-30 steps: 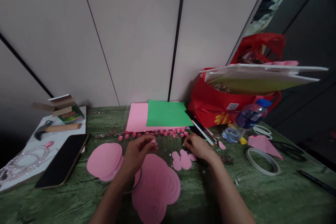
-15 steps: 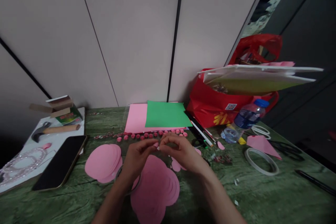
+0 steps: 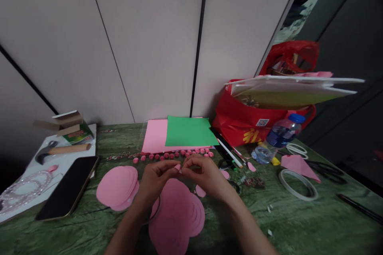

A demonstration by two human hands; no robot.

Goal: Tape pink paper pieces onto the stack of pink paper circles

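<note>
A small piece of pink paper is pinched between the thumb and fingers of my left hand. The fingertips of my right hand, curled into a pinch, meet the piece's right side. Beneath both hands lies a spread stack of rounded pink paper cutouts. To its left sits a second stack of pink cutouts. Beyond my fingertips, several small rolled pink paper pieces form a row. A loose pink cutout lies partly under my right hand.
Green paper on pink sheets lies against the wall. On the right are a red bag, a water bottle, a tape roll and scissors. At left are a phone, hammer and opened box.
My right fingertips have come in against the pink paper piece, and more of it shows between my hands. The view has shifted slightly; the other things on the table lie as before.
</note>
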